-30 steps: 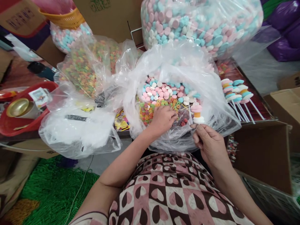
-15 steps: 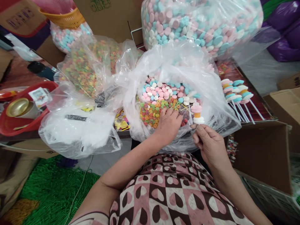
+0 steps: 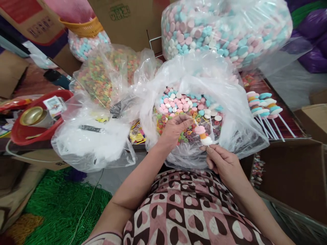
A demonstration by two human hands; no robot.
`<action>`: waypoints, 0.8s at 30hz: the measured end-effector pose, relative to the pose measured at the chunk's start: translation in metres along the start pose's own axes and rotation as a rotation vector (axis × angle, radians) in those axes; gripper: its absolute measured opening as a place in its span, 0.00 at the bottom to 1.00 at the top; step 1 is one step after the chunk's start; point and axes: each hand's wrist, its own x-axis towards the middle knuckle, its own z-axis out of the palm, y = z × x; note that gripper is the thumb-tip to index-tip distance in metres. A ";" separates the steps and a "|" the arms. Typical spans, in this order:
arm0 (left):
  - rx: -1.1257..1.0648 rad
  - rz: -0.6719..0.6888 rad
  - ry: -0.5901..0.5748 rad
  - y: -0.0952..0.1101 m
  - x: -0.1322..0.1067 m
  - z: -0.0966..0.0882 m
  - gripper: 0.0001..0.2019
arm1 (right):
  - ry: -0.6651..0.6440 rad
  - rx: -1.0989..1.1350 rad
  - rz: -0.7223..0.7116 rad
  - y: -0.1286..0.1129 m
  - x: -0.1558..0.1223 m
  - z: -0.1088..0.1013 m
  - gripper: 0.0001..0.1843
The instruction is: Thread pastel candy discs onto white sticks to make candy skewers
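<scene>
My right hand (image 3: 224, 158) is closed on the low end of a marshmallow candy skewer (image 3: 202, 135), which leans up and left with pink, orange and white pieces threaded on it. Close to the skewer's top, my left hand (image 3: 175, 129) has thumb and forefinger pinched together; whatever sits between the fingertips is too small to make out. Below both hands lies an open clear plastic bag (image 3: 242, 126). Inside it are colourful gummy rings (image 3: 187, 136) in front, partly hidden by my left hand, and pink, blue and white marshmallows (image 3: 182, 102) behind.
Finished marshmallow skewers (image 3: 265, 105) lie at the table's right edge. A big bag of marshmallows (image 3: 224, 34) stands behind, with a bag of gummy rings (image 3: 102, 75) to the left. A white-filled plastic bag (image 3: 92, 146) and a red basin (image 3: 19, 136) occupy the left side.
My left hand has lifted out of the gummy rings, its fingers now pinched near the skewer's top. The skewer in my right hand has tilted leftward and come lower.
</scene>
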 end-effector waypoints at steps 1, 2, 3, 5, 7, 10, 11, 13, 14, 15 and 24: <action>-0.010 0.006 0.009 -0.001 -0.001 0.001 0.16 | -0.009 -0.008 -0.001 0.000 0.000 0.001 0.20; -0.013 0.016 0.012 -0.002 -0.001 0.002 0.16 | -0.018 -0.017 0.000 0.001 0.001 0.001 0.20; -0.007 0.028 0.010 -0.002 -0.002 0.002 0.16 | -0.023 -0.025 -0.001 0.001 0.001 0.001 0.21; 0.022 0.053 0.003 -0.002 -0.002 0.003 0.16 | -0.022 -0.044 -0.004 0.001 0.003 0.001 0.21; 0.063 0.084 0.007 -0.002 -0.003 0.002 0.16 | -0.018 -0.069 -0.008 0.000 0.003 0.000 0.21; 0.183 0.167 0.021 -0.002 -0.004 0.000 0.14 | -0.020 -0.096 -0.011 -0.002 0.003 0.000 0.21; 0.242 0.202 0.025 -0.003 -0.005 0.000 0.12 | -0.014 -0.093 -0.010 -0.003 0.002 0.000 0.21; 0.362 0.266 0.030 -0.005 -0.009 0.000 0.10 | 0.006 -0.069 -0.003 -0.005 0.001 0.002 0.21; 0.412 0.289 0.030 -0.006 -0.011 0.000 0.09 | 0.016 -0.052 0.003 -0.006 0.001 0.002 0.21; 0.449 0.306 0.028 -0.007 -0.014 0.001 0.08 | 0.020 -0.033 0.010 -0.006 0.000 0.003 0.21; 0.619 0.410 -0.153 -0.005 -0.024 0.004 0.09 | 0.013 0.080 0.039 0.000 0.011 0.009 0.22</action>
